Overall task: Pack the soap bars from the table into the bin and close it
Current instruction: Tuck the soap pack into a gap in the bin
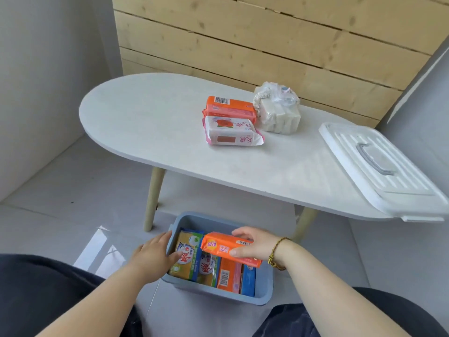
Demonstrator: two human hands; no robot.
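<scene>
At the lower left of the frame I see my left hand [155, 259] resting on the left rim of the blue bin [263, 291], its fingers spread flat and closed on nothing, the fingertips reaching just over the edge toward the packs inside. The bin sits on the floor in the lower middle of the frame, in front of the counter [150, 117], open at the top. Inside it, from the left, lie two yellow-and-green soap packs [187, 256], then an orange pack with a barcode [229, 278], then a blue pack [248, 279] against the right wall.

Above these, my right hand [255, 245] has its grip clamped on an orange soap bar [223, 248], thumb on the near side and fingers over the far side, holding it tilted over the bin's contents. A beaded bracelet [275, 254] circles that wrist.

Higher up, at the middle of the frame, the counter carries an orange wrapped soap [230, 109], with a white-and-pink wrapped soap [230, 132] touching its near side. Just right of them stands a clear bag of pale unwrapped bars [277, 110]. At the right edge of the frame the white lid [379, 166], with a grey handle, lies on the counter's end, its corner overhanging.
</scene>
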